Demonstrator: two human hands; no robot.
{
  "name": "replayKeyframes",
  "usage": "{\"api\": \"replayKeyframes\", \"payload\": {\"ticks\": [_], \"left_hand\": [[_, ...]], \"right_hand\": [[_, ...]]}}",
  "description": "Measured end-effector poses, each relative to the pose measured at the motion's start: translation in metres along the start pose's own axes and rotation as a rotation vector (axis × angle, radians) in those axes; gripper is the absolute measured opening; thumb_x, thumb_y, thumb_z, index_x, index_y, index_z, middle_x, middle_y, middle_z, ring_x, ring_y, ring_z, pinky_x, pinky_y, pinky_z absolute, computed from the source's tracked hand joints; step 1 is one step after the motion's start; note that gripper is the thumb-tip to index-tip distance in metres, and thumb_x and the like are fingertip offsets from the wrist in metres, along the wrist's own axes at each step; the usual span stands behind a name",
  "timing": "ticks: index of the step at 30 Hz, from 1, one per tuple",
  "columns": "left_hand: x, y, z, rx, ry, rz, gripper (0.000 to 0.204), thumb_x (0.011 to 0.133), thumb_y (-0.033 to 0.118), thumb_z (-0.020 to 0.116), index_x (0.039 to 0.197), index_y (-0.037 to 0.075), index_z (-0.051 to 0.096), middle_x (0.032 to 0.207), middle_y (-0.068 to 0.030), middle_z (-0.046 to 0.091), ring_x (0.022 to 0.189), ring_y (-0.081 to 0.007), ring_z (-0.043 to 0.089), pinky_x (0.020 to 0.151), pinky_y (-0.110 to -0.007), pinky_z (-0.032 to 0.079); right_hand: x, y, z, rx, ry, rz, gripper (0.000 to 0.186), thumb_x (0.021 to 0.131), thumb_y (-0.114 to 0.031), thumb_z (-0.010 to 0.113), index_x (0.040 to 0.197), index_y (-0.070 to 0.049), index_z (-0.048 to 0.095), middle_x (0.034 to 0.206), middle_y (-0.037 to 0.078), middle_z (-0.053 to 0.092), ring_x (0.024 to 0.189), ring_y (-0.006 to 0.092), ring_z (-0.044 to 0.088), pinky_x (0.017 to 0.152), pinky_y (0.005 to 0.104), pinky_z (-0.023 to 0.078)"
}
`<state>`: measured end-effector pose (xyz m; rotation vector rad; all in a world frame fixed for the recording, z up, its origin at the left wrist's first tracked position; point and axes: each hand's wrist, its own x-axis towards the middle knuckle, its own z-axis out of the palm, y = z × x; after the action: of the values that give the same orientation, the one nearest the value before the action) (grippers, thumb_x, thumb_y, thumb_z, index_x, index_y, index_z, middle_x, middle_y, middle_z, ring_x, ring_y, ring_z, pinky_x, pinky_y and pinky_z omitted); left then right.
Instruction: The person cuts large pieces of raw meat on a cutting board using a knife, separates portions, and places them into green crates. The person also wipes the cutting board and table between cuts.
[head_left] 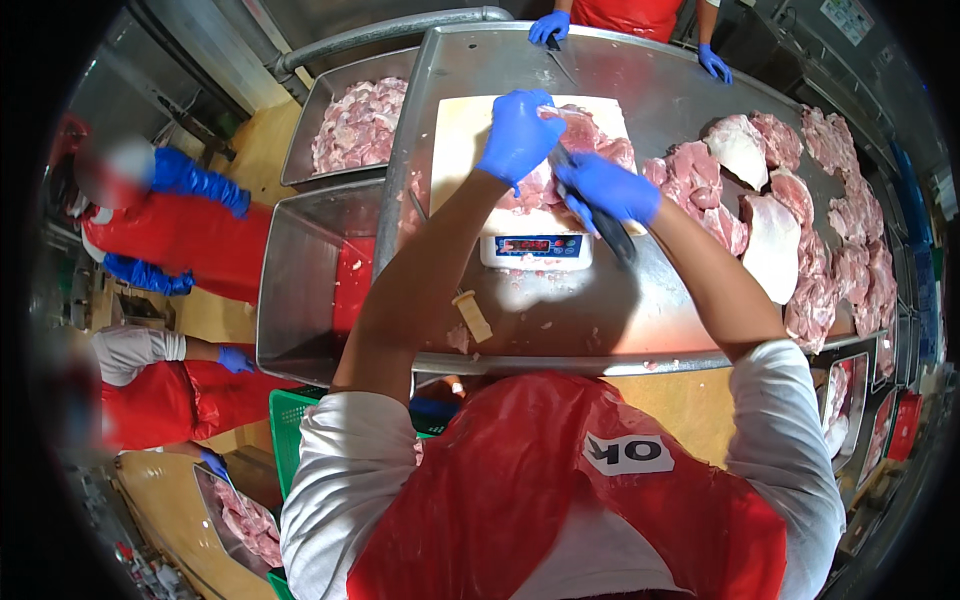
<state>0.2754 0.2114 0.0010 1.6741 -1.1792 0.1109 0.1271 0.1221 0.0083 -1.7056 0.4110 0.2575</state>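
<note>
My left hand [520, 138], in a blue glove, is closed on the left side of a piece of raw meat [592, 128]. The meat lies on a white cutting board [460, 130], which rests on a digital scale [536, 262] with a lit display. My right hand [612, 188], also gloved in blue, grips a knife [612, 238] by its dark handle. Its blade points up and left against the meat, close to my left hand; the tip is hidden. Under my left forearm lies a cream-handled tool [473, 316] with a thin metal shaft.
Large meat pieces [772, 240] cover the right of the metal table [660, 80]. Left of it stand a bin of meat [360, 125] and a deep metal bin [305, 260]. Across the table, a co-worker's gloved hand [549, 27] holds a knife. More people in red aprons stand left.
</note>
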Motion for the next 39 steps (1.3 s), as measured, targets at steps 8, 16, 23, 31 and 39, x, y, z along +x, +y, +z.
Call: {"api": "replayKeyframes", "payload": {"ticks": [8,16,23,31,39], "left_hand": [[0.01,0.003,-0.045,-0.333,0.136,-0.144,0.015,0.071,0.009,0.073,0.076,-0.001,0.064,0.066,-0.0011,0.058,0.065,-0.0068,0.051,0.061,-0.026,0.047],[0.009,0.021,-0.041,-0.434,0.264,0.16,0.012,0.072,0.003,0.069,0.083,0.0,0.064,0.074,0.0014,0.058,0.07,-0.0052,0.051,0.064,-0.023,0.046],[-0.057,-0.081,-0.119,-0.267,0.215,-0.017,0.012,0.084,0.001,0.059,0.096,0.0,0.059,0.082,-0.0065,0.058,0.078,-0.0108,0.059,0.071,-0.023,0.05],[-0.127,-0.065,-0.063,0.318,-0.26,0.017,0.066,0.074,0.025,0.073,0.131,0.006,0.046,0.115,-0.0202,0.054,0.11,-0.0358,0.052,0.091,-0.047,0.042],[-0.124,-0.069,-0.037,0.152,0.039,-0.081,0.034,0.071,0.012,0.071,0.101,0.007,0.058,0.088,-0.0175,0.062,0.083,-0.0378,0.062,0.072,-0.046,0.049]], "right_hand": [[-0.023,-0.029,0.037,-0.715,-0.019,0.158,0.027,0.097,-0.015,0.044,0.113,0.007,0.05,0.077,0.022,0.063,0.053,0.0255,0.062,0.047,0.0373,0.05],[0.034,-0.025,0.055,-0.843,0.285,-0.053,0.034,0.091,-0.024,0.053,0.098,0.008,0.059,0.092,0.031,0.063,0.092,0.0428,0.063,0.078,0.0473,0.05],[-0.095,0.067,0.065,-1.116,0.185,0.236,0.027,0.094,-0.018,0.047,0.111,0.003,0.041,0.08,0.029,0.061,0.075,0.0481,0.06,0.067,0.0556,0.047],[-0.035,0.026,0.097,-0.947,0.373,-0.169,0.027,0.088,-0.011,0.05,0.106,0.006,0.039,0.083,0.032,0.06,0.078,0.0487,0.06,0.07,0.0547,0.046],[0.06,0.002,0.102,-1.058,0.501,-0.058,0.019,0.089,-0.005,0.046,0.105,0.005,0.043,0.087,0.031,0.063,0.083,0.0449,0.064,0.072,0.0495,0.051]]}}
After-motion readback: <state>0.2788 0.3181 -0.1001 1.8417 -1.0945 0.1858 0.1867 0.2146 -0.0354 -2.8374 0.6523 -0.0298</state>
